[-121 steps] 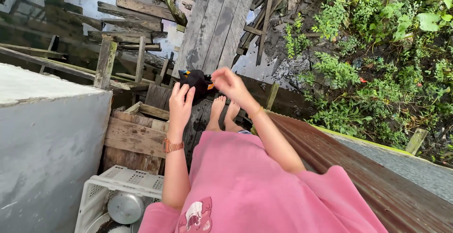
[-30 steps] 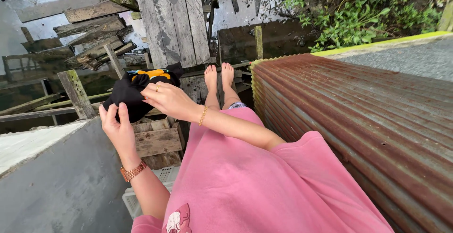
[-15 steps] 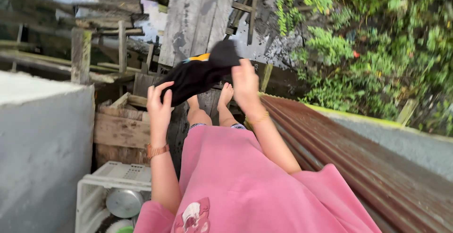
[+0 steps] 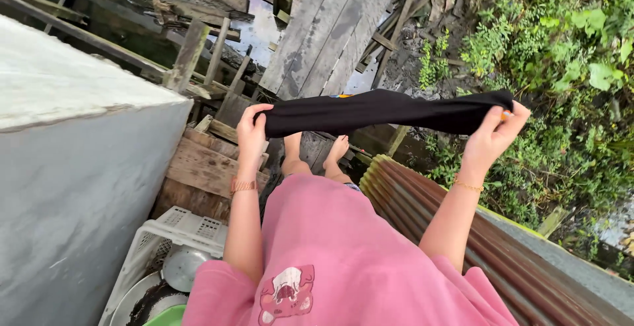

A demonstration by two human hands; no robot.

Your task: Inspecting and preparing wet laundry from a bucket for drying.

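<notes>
A black garment point(image 4: 383, 111) is stretched out flat between both hands, held in the air in front of me. My left hand point(image 4: 250, 132) grips its left end, with a bracelet on the wrist. My right hand point(image 4: 494, 134) pinches its right end, a thin gold bracelet below it. A bit of orange shows at the cloth's top edge and by the right fingers. My pink shirt fills the bottom of the view, and my bare feet point(image 4: 317, 153) rest on wooden planks below the cloth.
A grey concrete wall point(image 4: 72, 167) rises on the left. A white plastic crate point(image 4: 165, 233) with metal bowls sits at its foot. A rusty corrugated sheet point(image 4: 502, 247) slopes on the right. A plank walkway point(image 4: 330, 29) crosses water ahead; green bushes point(image 4: 561, 68) stand to the right.
The bunched black garment has been pulled out into a long flat strip as my hands moved apart, the right one swinging far to the right. My view has shifted too.
</notes>
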